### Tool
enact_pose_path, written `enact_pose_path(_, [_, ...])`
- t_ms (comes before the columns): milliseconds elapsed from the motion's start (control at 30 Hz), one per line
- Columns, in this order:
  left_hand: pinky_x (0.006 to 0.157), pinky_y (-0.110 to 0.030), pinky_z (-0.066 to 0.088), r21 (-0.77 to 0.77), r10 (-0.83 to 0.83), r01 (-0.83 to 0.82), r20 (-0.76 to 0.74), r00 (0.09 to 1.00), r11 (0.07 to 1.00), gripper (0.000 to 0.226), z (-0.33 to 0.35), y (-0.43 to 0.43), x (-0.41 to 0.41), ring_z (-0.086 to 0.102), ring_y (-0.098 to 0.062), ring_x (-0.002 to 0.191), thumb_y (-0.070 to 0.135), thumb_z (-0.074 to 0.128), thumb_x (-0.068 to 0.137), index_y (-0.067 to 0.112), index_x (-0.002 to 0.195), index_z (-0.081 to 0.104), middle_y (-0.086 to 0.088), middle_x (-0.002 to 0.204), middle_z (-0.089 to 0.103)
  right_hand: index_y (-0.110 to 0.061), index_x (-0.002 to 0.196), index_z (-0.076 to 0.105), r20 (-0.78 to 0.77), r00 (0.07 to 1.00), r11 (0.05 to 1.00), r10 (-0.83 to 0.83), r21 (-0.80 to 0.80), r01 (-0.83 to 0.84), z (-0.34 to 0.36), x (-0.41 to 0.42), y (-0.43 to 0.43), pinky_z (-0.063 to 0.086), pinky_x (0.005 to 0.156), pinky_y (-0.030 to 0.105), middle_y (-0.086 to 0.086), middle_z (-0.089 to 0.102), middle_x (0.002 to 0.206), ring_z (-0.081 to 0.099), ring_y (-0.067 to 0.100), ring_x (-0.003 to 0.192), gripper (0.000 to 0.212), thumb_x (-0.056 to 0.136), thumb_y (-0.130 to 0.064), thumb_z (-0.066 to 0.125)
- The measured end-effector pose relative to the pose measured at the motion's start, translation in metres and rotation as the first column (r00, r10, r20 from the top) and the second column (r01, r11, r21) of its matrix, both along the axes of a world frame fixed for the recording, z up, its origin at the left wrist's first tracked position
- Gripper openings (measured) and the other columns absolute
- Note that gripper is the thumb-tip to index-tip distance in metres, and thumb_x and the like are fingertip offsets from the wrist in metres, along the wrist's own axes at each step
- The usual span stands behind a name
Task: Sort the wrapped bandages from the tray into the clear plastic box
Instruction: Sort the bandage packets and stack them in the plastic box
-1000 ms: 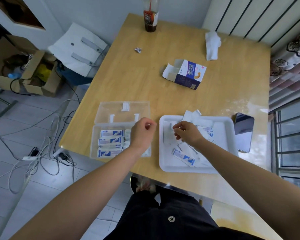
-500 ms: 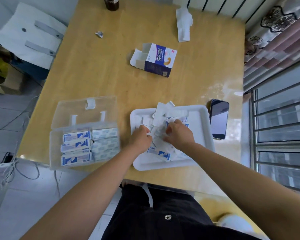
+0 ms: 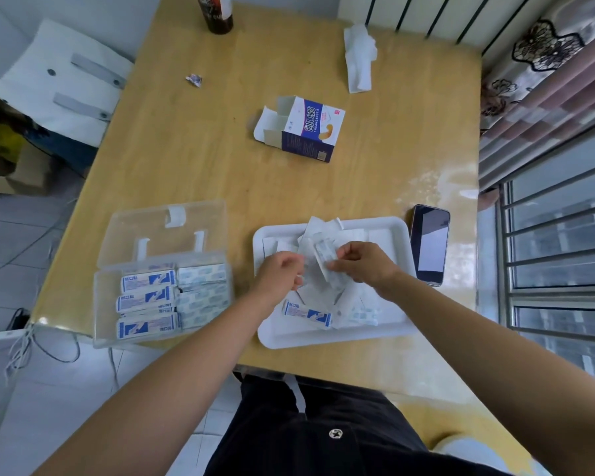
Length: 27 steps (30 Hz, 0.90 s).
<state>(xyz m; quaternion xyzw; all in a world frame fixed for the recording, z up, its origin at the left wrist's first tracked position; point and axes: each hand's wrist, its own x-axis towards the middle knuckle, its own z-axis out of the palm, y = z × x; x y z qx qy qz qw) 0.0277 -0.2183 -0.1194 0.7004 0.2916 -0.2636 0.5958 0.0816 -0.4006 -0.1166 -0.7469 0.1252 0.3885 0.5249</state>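
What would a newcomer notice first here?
The left hand and right hand meet over the white tray at front; the right pinches a wrapped bandage. Left of the tray, the clear plastic box lies open, with bandages in rows. A blue-and-white carton lies in the middle of the table.

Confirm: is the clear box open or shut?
Open: the lid lies flat behind the box, leaving the stacked bandages inside uncovered.

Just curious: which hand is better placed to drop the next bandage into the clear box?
Probably the left hand: it is over the tray's left side, nearest the clear plastic box. The right hand pinches a wrapped bandage but sits farther.
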Motion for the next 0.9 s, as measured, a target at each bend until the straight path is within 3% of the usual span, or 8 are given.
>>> enact_pose_path(100, [0.075, -0.028, 0.057, -0.226, 0.133, -0.136, -0.027, 0.991, 0.965, 0.015, 0.006, -0.01, 0.003, 0.067, -0.017, 0.077, 0.012, 0.056, 0.094, 0.008, 0.105, 0.065, -0.007, 0.094, 0.069, -0.015, 0.077, 0.055, -0.053, 0.998, 0.996, 0.016, 0.093, -0.011, -0.001, -0.003, 0.004, 0.031, 0.046, 0.018, -0.007, 0.047, 0.054, 0.038, 0.006, 0.046, 0.026, 0.076, -0.01, 0.08])
enact_pose_path(233, [0.072, -0.028, 0.056, -0.228, 0.285, -0.3, -0.097, 0.954, 0.926, 0.011, 0.004, -0.014, 0.005, 0.067, -0.019, 0.076, 0.007, 0.058, 0.093, 0.005, 0.101, 0.065, -0.009, 0.088, 0.07, -0.014, 0.076, 0.054, -0.094, 0.994, 0.979, -0.058, 0.188, 0.075, 0.001, -0.004, 0.004, 0.032, 0.046, 0.018, -0.002, 0.044, 0.055, 0.036, 0.011, 0.047, 0.023, 0.08, -0.008, 0.076])
enact_pose_path(333, [0.074, -0.03, 0.054, -0.276, 0.326, -0.357, -0.151, 0.933, 0.893, 0.016, 0.009, -0.012, 0.005, 0.061, -0.019, 0.072, 0.003, 0.048, 0.095, 0.008, 0.089, 0.062, -0.008, 0.079, 0.065, -0.013, 0.075, 0.054, -0.125, 0.986, 0.963, -0.112, 0.232, 0.139, 0.003, -0.003, 0.004, 0.031, 0.046, 0.019, 0.008, 0.053, 0.067, 0.035, 0.012, 0.05, 0.02, 0.084, -0.008, 0.071])
enact_pose_path(433, [0.051, -0.021, 0.039, -0.338, 0.431, -0.505, -0.272, 0.86, 0.794, 0.031, 0.01, -0.012, 0.006, 0.04, -0.012, 0.05, 0.0, 0.03, 0.095, 0.01, 0.09, 0.058, 0.0, 0.056, 0.045, -0.014, 0.071, 0.05, -0.143, 0.987, 0.962, -0.073, 0.251, 0.108, 0.005, -0.006, 0.007, 0.028, 0.05, 0.021, 0.009, 0.045, 0.067, 0.032, 0.013, 0.051, 0.024, 0.087, -0.009, 0.068])
enact_pose_path(567, [0.039, -0.021, 0.018, -0.425, 0.438, -0.583, -0.395, 0.808, 0.693, 0.023, 0.008, -0.012, 0.005, 0.021, -0.009, 0.037, 0.021, 0.031, 0.098, 0.016, 0.089, 0.052, 0.005, 0.047, 0.028, -0.015, 0.069, 0.05, -0.185, 0.979, 0.945, -0.09, 0.294, 0.142, 0.008, -0.01, 0.011, 0.03, 0.053, 0.02, 0.001, 0.038, 0.063, 0.033, 0.013, 0.055, 0.026, 0.09, -0.01, 0.064])
enact_pose_path(667, [0.043, -0.022, 0.017, -0.516, 0.413, -0.583, -0.414, 0.811, 0.627, 0.05, 0.01, -0.01, 0.001, 0.021, -0.011, 0.04, 0.055, 0.024, 0.097, 0.016, 0.079, 0.049, 0.002, 0.051, 0.028, -0.01, 0.082, 0.064, -0.209, 0.975, 0.932, -0.075, 0.332, 0.143, 0.012, -0.011, 0.016, 0.034, 0.056, 0.019, 0.001, 0.046, 0.068, 0.039, 0.01, 0.056, 0.009, 0.091, -0.012, 0.063])
enact_pose_path(767, [0.042, -0.021, 0.019, -0.51, 0.368, -0.522, -0.376, 0.85, 0.684, 0.052, 0.014, -0.008, -0.001, 0.022, -0.011, 0.041, 0.056, 0.024, 0.097, 0.018, 0.074, 0.05, 0.002, 0.054, 0.029, -0.012, 0.079, 0.067, -0.208, 0.977, 0.94, -0.04, 0.324, 0.108, 0.015, -0.011, 0.019, 0.035, 0.055, 0.018, -0.002, 0.051, 0.065, 0.04, 0.009, 0.056, 0.011, 0.09, -0.012, 0.065])
enact_pose_path(900, [0.041, -0.021, 0.024, -0.358, 0.299, -0.404, -0.313, 0.901, 0.842, 0.056, 0.011, -0.006, -0.004, 0.026, -0.01, 0.041, 0.052, 0.021, 0.1, 0.014, 0.091, 0.061, 0.002, 0.055, 0.035, -0.014, 0.07, 0.06, -0.191, 0.981, 0.967, -0.043, 0.24, 0.089, 0.013, -0.012, 0.015, 0.031, 0.051, 0.018, -0.002, 0.046, 0.062, 0.036, 0.01, 0.054, 0.019, 0.088, -0.012, 0.068])
